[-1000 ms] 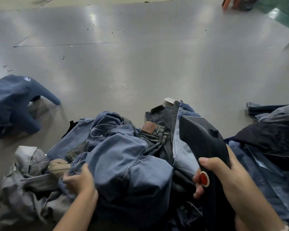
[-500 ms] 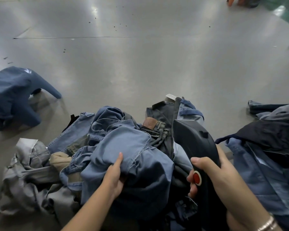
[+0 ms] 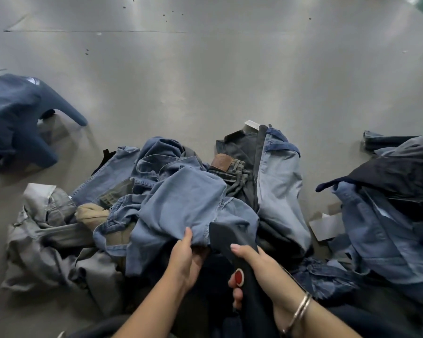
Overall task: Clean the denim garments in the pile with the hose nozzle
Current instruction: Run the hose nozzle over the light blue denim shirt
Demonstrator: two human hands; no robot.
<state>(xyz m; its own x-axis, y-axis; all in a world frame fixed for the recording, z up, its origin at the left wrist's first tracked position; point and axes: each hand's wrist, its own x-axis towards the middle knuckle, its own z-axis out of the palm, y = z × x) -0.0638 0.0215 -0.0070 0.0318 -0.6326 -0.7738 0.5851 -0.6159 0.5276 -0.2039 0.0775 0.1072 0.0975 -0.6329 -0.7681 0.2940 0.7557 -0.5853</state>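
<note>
A heap of denim garments [image 3: 274, 181] lies on the grey floor in front of me. On top sits a light blue denim piece [image 3: 181, 203]. My left hand [image 3: 186, 257] grips its near edge, thumb on top and fingers tucked under the cloth. My right hand [image 3: 252, 272] grips the black hose nozzle [image 3: 230, 237], thumb beside its red button [image 3: 239, 277]. The nozzle's flat head presses under the same edge of the light blue piece, just right of my left hand.
A dark blue garment [image 3: 17, 118] lies apart at the far left. More dark and blue denim [image 3: 388, 211] is piled on the right, with a white paper piece [image 3: 327, 225] beside it. Grey trousers [image 3: 49, 228] spread at the left of the heap. Bare floor [image 3: 205, 69] stretches beyond.
My left hand slid right along the light blue piece to its near edge. The nozzle came down and left, from standing above the pile to meeting the cloth by my left hand.
</note>
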